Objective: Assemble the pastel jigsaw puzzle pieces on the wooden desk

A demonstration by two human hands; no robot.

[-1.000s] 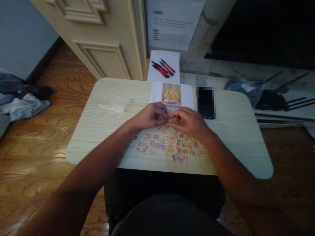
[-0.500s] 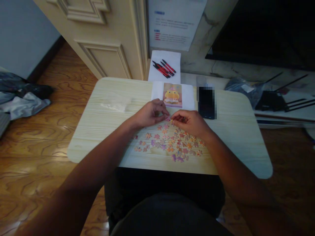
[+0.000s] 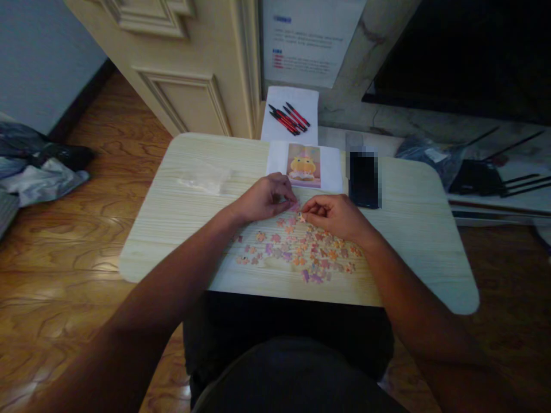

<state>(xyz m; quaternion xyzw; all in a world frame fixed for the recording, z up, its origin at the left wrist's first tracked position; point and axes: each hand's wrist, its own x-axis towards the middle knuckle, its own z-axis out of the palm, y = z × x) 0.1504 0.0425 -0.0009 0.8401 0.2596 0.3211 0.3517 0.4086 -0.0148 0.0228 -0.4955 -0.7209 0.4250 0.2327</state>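
Note:
Many small jigsaw puzzle pieces (image 3: pixel 298 252) in orange, pink and purple lie loose on the pale wood-grain table (image 3: pixel 150 229). My left hand (image 3: pixel 272 197) is closed at the fingertips on a pinkish puzzle piece (image 3: pixel 295 206), just below the picture sheet. Close beside it on the right, my right hand (image 3: pixel 329 213) pinches a small light-coloured puzzle piece (image 3: pixel 301 218) between thumb and finger. The fingertips of the two hands are a short gap apart. Above them lies a white sheet with a printed picture (image 3: pixel 303 166) of a yellow cartoon figure.
A dark phone (image 3: pixel 364 179) lies right of the picture sheet. A clear plastic bag (image 3: pixel 206 178) rests on the table's left part. Behind the table, several red-and-black pens (image 3: pixel 289 119) lie on white paper. A black router (image 3: pixel 477 176) with antennas stands at the right.
My right hand has drawn slightly right and down, away from my left fingertips, with its puzzle piece. My left hand stays almost in place. The whole view has shifted a little.

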